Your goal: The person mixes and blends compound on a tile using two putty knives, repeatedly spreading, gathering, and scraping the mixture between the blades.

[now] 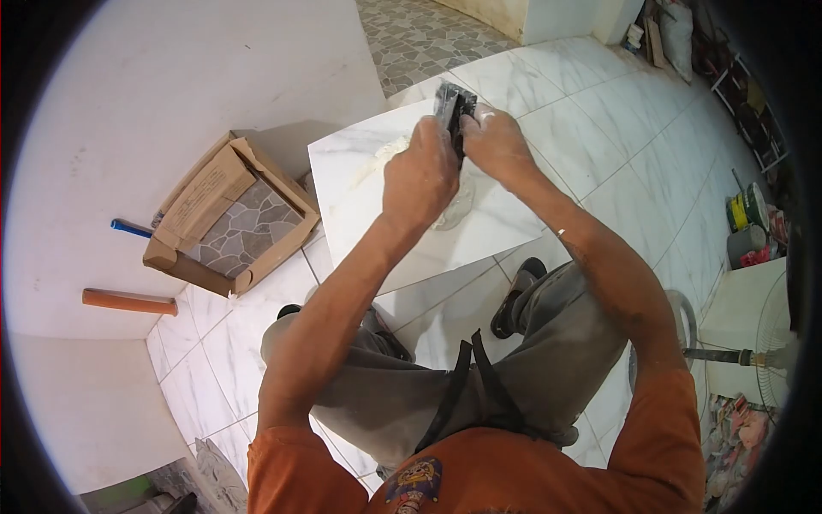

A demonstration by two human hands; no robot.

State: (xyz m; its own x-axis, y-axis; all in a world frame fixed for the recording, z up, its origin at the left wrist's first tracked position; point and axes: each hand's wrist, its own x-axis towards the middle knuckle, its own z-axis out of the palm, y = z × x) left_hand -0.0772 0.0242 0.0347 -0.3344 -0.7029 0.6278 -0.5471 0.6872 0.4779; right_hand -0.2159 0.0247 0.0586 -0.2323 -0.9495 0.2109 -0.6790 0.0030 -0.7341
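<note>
My left hand (419,169) is closed around a dirty flat scraper with a greyish blade (444,103). Close against it is a second, black scraper (465,104), gripped by my right hand (498,147). The two tools meet face to face, smeared with pale paste; their handles are mostly hidden by my fingers. Beneath my hands lies a large white tile (347,180), tilted a little to the camera. A mound of off-white paste (460,210) sits on it, and a thinner smear (381,158) spreads to the left.
An opened cardboard box (201,201) holding stone-patterned tiles (244,227) leans left of the white tile. An orange bar (128,301) and a blue-handled tool (131,228) lie by the wall. At right stand a fan (766,360) and several cans (749,210). My feet are below the tile.
</note>
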